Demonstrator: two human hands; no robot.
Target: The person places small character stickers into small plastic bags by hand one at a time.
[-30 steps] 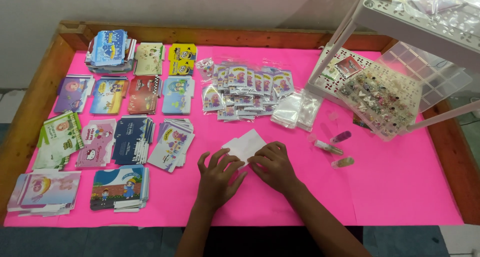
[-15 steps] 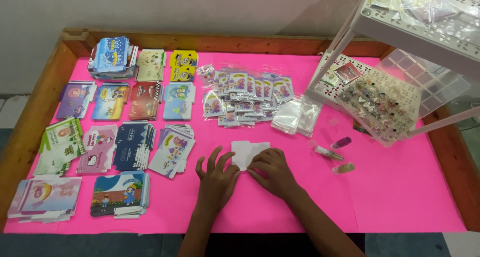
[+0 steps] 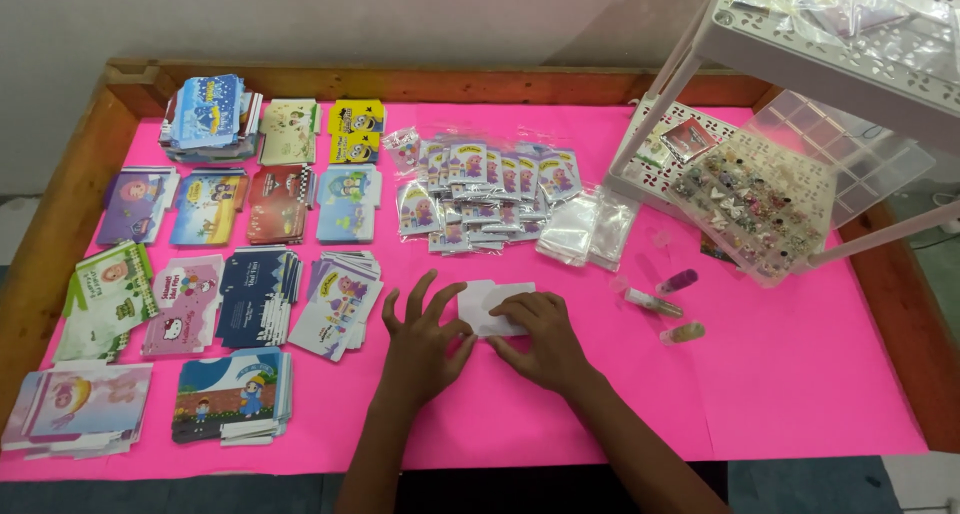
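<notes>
White card (image 3: 497, 306) lies flat on the pink worktop (image 3: 800, 394), centre front. Left hand (image 3: 425, 339) open, fingers splayed, fingertips at the card's left edge; right hand (image 3: 540, 339) pressing on it, not clenched. Risk: card slips on the smooth sheet. Card stacks (image 3: 335, 289) sit just left of it; a sideways sweep could scatter them.

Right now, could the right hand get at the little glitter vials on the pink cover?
Probably yes. The right hand rests on the white card, and only bare pink cover lies between it and the glitter vials on its right.
</notes>
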